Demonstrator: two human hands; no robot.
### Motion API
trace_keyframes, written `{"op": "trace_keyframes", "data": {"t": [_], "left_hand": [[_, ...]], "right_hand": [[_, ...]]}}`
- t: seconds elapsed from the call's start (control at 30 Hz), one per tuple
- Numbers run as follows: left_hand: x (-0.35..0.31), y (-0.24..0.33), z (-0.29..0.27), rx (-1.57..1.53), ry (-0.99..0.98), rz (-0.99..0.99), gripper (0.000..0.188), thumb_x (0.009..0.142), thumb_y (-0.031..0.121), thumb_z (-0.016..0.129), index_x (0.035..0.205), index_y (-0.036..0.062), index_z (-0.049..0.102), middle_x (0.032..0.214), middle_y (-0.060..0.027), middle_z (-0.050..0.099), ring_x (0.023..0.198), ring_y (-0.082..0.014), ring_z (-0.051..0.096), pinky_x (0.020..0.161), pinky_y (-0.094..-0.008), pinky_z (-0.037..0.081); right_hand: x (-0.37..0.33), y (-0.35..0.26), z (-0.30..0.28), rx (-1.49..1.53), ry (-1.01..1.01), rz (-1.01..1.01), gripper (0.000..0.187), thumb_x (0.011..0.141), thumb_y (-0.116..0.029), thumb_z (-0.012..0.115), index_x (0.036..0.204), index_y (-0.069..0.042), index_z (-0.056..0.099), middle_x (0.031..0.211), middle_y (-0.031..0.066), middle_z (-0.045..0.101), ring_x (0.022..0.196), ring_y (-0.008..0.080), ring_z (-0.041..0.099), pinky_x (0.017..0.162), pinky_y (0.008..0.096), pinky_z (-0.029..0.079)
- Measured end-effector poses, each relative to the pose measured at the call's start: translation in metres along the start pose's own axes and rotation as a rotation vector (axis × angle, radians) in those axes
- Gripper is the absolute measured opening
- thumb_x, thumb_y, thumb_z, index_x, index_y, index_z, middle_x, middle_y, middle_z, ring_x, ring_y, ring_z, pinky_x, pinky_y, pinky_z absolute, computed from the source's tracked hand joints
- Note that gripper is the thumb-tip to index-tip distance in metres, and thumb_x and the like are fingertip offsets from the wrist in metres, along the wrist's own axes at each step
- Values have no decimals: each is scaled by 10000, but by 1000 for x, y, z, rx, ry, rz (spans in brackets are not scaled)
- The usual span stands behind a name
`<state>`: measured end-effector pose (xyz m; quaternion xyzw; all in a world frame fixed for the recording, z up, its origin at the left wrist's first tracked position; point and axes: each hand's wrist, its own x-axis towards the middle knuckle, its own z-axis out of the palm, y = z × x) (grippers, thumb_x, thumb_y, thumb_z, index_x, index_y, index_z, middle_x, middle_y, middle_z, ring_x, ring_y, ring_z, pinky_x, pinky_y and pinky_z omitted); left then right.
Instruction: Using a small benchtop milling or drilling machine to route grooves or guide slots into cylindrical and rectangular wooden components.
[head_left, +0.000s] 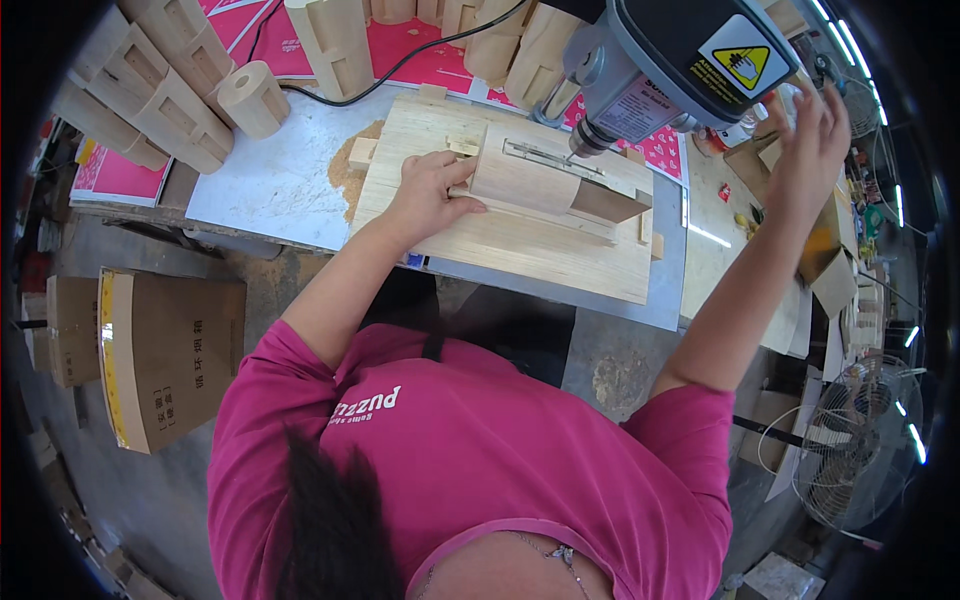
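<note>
A pale, rounded wooden block (528, 172) lies in a wooden jig on a flat wooden board (560, 255). A narrow slot with a thin metal piece (555, 158) runs along its top. My left hand (432, 190) grips the block's left end, thumb on the near side, fingers over the far side. Above the block's right part hangs the chuck (592, 136) of a drill press (650, 75); its bit points down close to the metal piece. My right hand (815, 140) is raised beside the machine's right side, fingers apart, with nothing visible in it.
Wooden cylinders with cut recesses (165, 85) stand at the back left, one short hollow cylinder (253, 98) beside them. Sawdust (350, 175) lies left of the board. A black cable (400, 70) crosses the back. A fan (860, 440) and cardboard boxes (170, 350) flank the bench.
</note>
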<state>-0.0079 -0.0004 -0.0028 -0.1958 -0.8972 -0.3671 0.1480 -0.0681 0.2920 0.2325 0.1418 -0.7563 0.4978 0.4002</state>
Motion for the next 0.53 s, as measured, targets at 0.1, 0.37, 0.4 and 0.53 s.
{"op": "trace_keyframes", "data": {"t": [0.1,0.37,0.4,0.53], "left_hand": [[-1,2,-2,9,7,-15,496,619,274,766,1067,126,613,793,-15,545,858,-210,524,796,-365,315],[-2,0,-2,-58,-15,-64,495,618,232,767,1080,141,616,785,-16,556,834,-210,534,786,-364,345],[-3,0,-2,-25,-10,-48,498,621,264,766,1075,122,617,797,-21,550,858,-209,528,785,-365,325],[-3,-5,2,-53,-14,-53,504,630,285,762,1076,100,615,814,-28,549,882,-206,522,778,-365,307]], "right_hand": [[56,37,-2,-191,-229,73,430,897,-306,495,1210,-12,513,1100,165,575,978,188,584,760,305,491],[-19,-36,-2,-478,-234,-50,339,891,-289,469,862,12,622,714,56,592,685,136,535,664,270,417],[-34,-37,-6,-481,-237,-49,339,891,-289,469,862,12,622,714,56,592,685,136,535,664,270,417],[-100,-34,-4,-229,-180,87,241,897,-237,503,857,-73,674,641,37,562,608,143,527,619,261,406]]}}
